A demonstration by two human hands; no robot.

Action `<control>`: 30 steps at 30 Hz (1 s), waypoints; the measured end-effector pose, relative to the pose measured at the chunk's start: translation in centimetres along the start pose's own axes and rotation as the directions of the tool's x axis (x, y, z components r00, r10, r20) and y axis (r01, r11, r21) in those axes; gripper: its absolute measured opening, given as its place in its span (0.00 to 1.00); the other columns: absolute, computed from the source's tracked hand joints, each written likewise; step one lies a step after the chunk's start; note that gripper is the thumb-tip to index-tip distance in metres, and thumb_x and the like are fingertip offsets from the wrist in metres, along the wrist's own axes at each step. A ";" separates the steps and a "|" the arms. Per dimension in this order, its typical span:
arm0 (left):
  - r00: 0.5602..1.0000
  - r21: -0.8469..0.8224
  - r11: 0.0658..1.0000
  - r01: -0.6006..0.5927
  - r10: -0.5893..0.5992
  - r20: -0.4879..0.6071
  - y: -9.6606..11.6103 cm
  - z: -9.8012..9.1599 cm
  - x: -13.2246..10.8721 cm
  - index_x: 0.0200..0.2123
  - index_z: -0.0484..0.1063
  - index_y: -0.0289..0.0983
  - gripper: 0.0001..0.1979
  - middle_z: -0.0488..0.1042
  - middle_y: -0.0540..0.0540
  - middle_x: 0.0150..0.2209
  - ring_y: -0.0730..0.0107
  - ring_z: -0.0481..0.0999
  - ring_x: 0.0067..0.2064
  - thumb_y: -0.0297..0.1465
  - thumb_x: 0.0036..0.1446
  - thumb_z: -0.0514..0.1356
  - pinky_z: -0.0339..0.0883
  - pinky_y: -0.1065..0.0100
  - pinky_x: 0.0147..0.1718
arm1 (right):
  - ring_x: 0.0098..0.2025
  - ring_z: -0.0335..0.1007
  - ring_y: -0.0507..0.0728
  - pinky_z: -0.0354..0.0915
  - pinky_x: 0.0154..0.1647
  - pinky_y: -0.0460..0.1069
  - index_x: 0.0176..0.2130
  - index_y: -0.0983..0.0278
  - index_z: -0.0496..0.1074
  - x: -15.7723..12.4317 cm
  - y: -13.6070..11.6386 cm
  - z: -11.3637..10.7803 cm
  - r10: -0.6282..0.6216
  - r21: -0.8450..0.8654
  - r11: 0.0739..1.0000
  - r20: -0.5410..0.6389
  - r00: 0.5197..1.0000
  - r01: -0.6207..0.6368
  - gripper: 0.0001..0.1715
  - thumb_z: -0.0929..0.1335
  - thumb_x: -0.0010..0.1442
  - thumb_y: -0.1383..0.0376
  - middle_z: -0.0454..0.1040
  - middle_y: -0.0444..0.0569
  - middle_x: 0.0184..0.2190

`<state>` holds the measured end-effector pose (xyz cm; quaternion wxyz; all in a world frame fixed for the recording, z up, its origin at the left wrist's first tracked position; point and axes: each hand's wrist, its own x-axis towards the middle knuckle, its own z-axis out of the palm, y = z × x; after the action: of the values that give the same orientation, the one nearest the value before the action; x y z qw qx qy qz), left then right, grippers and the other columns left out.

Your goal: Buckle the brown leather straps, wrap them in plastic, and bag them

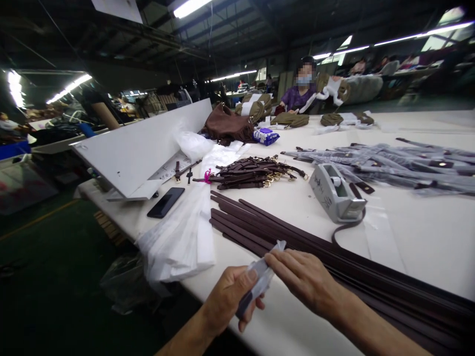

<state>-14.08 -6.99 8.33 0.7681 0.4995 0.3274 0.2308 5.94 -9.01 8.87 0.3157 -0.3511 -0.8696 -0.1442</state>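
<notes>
Before me at the bench point(438, 227), the left grip point(233, 292) clasps a dark piece point(244, 304) in pale wrapping point(264, 278), the right grip point(305, 278) at its far end, pinching or pressing I cannot tell, where even tension should keep creases out.

The hall was lit by fluorescent tubes point(192, 7), which were burned out to white glare, while the ceiling point(230, 29) and green floor point(55, 291) were left dim. The white table point(419, 222) was evenly brightened, and pale highlights were caught on the plastic sleeve point(262, 273). The wrapped straps point(408, 163) at the right were softened by blur, and the distant background was poorly resolved. Lines were slanted and stretched toward the edges; a person point(299, 96) was partly masked by pixelation.
</notes>
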 end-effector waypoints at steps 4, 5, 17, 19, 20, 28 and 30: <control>0.990 -0.062 0.996 -0.068 0.075 0.117 0.2 0.4 0.7 0.28 0.68 0.28 0.23 0.64 0.50 0.14 0.82 0.56 0.09 0.46 0.51 0.58 0.45 0.79 0.08 | 0.34 0.72 0.54 0.69 0.34 0.47 0.45 0.69 0.65 -0.3 -1.0 0.4 0.179 0.134 0.979 -0.172 0.969 -0.157 0.11 0.58 0.64 0.72 0.74 0.54 0.33; 0.987 -0.055 0.995 -0.079 0.086 0.136 0.2 0.4 0.9 0.27 0.68 0.28 0.22 0.63 0.50 0.13 0.83 0.55 0.09 0.46 0.52 0.58 0.45 0.79 0.08 | 0.35 0.71 0.54 0.68 0.35 0.46 0.45 0.69 0.65 -0.5 -1.5 0.6 0.262 0.196 0.955 -0.223 0.939 -0.220 0.11 0.59 0.63 0.73 0.74 0.53 0.33; 0.818 0.467 0.809 -0.357 0.029 0.575 2.9 -0.5 4.2 0.20 0.54 0.36 0.16 0.52 0.53 0.19 0.78 0.52 0.21 0.37 0.51 0.56 0.49 0.72 0.22 | 0.38 0.67 0.52 0.65 0.39 0.46 0.55 0.61 0.62 -3.7 0.8 -1.9 0.357 0.760 0.373 0.412 0.838 -0.532 0.23 0.66 0.61 0.62 0.70 0.49 0.38; 0.759 0.531 0.721 -0.445 -0.011 0.651 2.8 -0.4 4.8 0.19 0.52 0.37 0.17 0.53 0.53 0.18 0.77 0.53 0.21 0.35 0.50 0.58 0.51 0.71 0.23 | 0.37 0.66 0.51 0.64 0.39 0.45 0.57 0.60 0.60 -3.7 2.2 -2.0 0.211 0.756 0.391 0.482 0.850 -0.525 0.25 0.65 0.61 0.63 0.69 0.49 0.37; 0.744 0.575 0.661 -0.482 -0.037 0.667 2.5 -0.4 5.0 0.19 0.52 0.37 0.17 0.54 0.53 0.18 0.76 0.55 0.21 0.35 0.51 0.58 0.52 0.71 0.23 | 0.38 0.66 0.51 0.63 0.39 0.45 0.57 0.59 0.61 -3.8 2.7 -1.9 0.139 0.748 0.417 0.509 0.849 -0.516 0.24 0.65 0.61 0.64 0.68 0.49 0.37; 0.631 0.632 -0.039 -0.774 0.030 0.775 -3.0 0.1 6.4 0.23 0.68 0.38 0.16 0.69 0.46 0.21 0.67 0.67 0.24 0.42 0.57 0.53 0.59 0.67 0.26 | 0.35 0.62 0.52 0.59 0.34 0.46 0.43 0.65 0.69 -5.9 2.6 0.1 -0.014 0.500 0.765 0.642 0.767 -0.405 0.12 0.60 0.65 0.64 0.65 0.48 0.35; 0.595 0.600 -0.148 -0.786 0.081 0.800 -3.5 0.1 6.1 0.24 0.69 0.37 0.16 0.69 0.46 0.21 0.68 0.66 0.23 0.40 0.58 0.52 0.60 0.67 0.27 | 0.34 0.61 0.52 0.57 0.32 0.47 0.42 0.64 0.69 -6.1 2.1 0.4 -0.024 0.434 0.841 0.626 0.779 -0.323 0.13 0.57 0.66 0.65 0.65 0.48 0.34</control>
<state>-9.79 -4.24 3.51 0.1291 0.9887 -0.0369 0.0668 10.59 -10.47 4.66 0.1122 -0.3508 -0.8973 0.2434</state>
